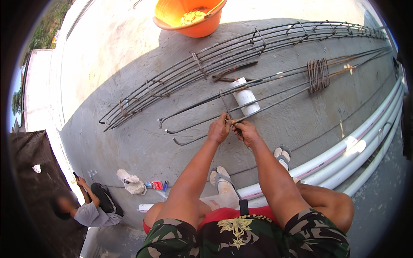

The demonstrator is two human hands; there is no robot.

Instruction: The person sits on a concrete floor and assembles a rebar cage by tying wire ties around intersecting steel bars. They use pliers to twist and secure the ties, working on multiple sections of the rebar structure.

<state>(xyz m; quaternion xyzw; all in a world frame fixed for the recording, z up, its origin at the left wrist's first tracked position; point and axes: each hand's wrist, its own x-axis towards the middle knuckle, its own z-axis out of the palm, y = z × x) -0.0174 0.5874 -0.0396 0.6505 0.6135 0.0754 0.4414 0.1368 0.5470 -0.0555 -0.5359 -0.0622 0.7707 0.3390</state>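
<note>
My left hand (219, 128) is closed, its fingers pinching the lower end of a rusty steel stirrup (225, 102) where it meets the nearest rebar rod (275, 104). Right beside it, my right hand (247, 132) is closed at the same joint. Whatever its fingers grip is hidden. Several long rods with hooked left ends run off to the far right. Beneath them a short white pipe piece (244, 97) props them above the concrete. Just beyond lie dark long-handled pincers (234, 73). A bunch of stirrups (318, 76) hangs around the rods further right.
A finished rebar cage (193, 64) stretches across the floor beyond. Behind it stands an orange bucket (193, 26). White pipes (344, 157) lie by my sandalled feet. To the left are a whitish cloth (131, 182), small packets (157, 185) and a seated person (94, 206) holding something dark.
</note>
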